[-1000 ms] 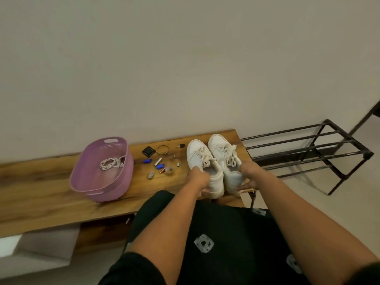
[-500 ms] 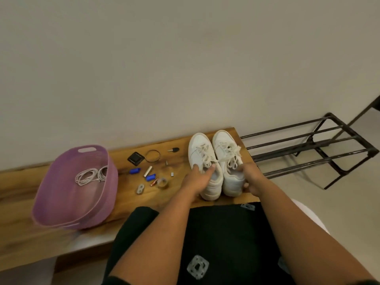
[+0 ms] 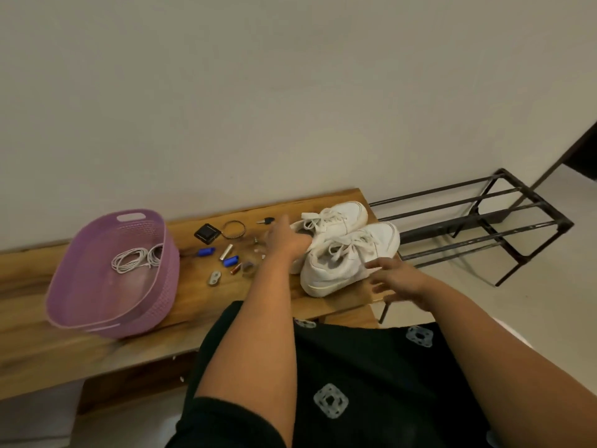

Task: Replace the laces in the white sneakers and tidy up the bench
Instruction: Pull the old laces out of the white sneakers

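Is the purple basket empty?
No, a coil of white laces lies inside the purple basket on the bench.

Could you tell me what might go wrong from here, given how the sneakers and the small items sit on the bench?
1. The near sneaker lies at the bench's right end, toe by the edge; a nudge from the right hand might tip it off.
2. The left hand reaches beside loose small items, such as a blue clip and a silver cylinder; it could scatter them.
3. The purple basket sits near the front edge.
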